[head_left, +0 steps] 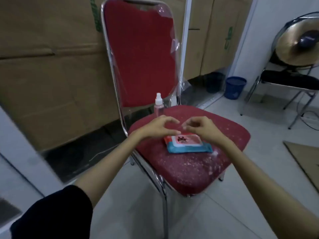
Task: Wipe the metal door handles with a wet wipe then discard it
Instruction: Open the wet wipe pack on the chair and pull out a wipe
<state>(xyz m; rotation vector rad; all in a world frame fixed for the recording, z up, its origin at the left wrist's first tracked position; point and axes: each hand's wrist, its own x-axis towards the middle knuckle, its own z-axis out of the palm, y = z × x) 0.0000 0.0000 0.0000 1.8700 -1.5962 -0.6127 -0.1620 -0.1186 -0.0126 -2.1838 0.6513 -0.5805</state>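
Observation:
A wet wipe pack [188, 146], blue and red with a pink lid panel, lies flat on the red chair seat [198, 169]. Both hands hover just over its far edge. My left hand [157, 126] is curled in a C shape, thumb tip low by the pack's far corner and nothing visible in it. My right hand [202, 126] has its fingertips pinched close together above the pack; whether it grips a flap or a wipe is unclear. No wipe sticks out of the pack. No door handle is in view.
A small pink spray bottle [158, 106] stands at the back of the seat. The chair's red backrest [139, 52] is wrapped in clear plastic. Cardboard boxes [48, 66] line the left. A blue bin [235, 87] sits on the floor at right, near a black chair [290, 80].

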